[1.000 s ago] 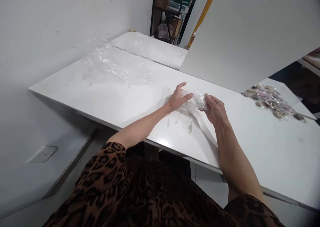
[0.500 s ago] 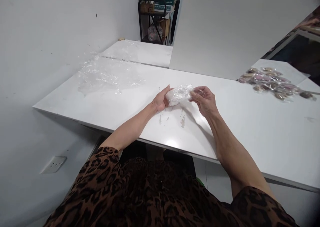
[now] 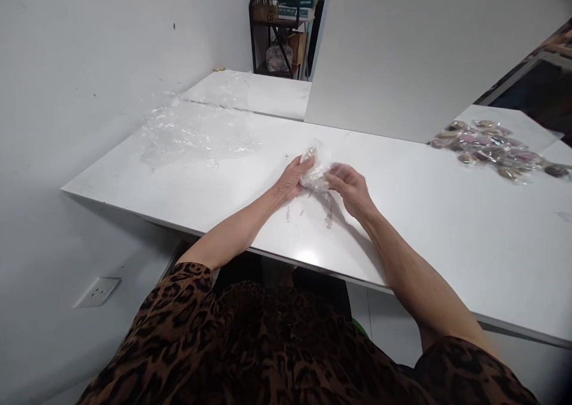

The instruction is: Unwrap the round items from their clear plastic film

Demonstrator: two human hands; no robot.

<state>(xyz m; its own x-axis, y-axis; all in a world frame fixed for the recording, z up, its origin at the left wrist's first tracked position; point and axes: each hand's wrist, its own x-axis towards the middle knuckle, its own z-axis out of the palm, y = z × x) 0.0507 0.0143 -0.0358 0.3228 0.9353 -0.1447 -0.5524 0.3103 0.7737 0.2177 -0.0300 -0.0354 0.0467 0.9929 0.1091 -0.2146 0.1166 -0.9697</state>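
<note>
**Both hands gather a wad of clear film over the white bench**

My left hand and right hand both grip a small crumpled wad of clear plastic film, held between them just above the glossy white bench. I judge that even pressure from both sides keeps it compact. A flat sheet of clear film lies far left; a pile of small wrapped pieces sits far right. Beyond stand white walls and a black shelf rack.

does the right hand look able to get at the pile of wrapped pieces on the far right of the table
Probably yes, with a stretch: the right hand shares a clear plastic bag with the left hand, and only bare table lies before the pile.
</note>
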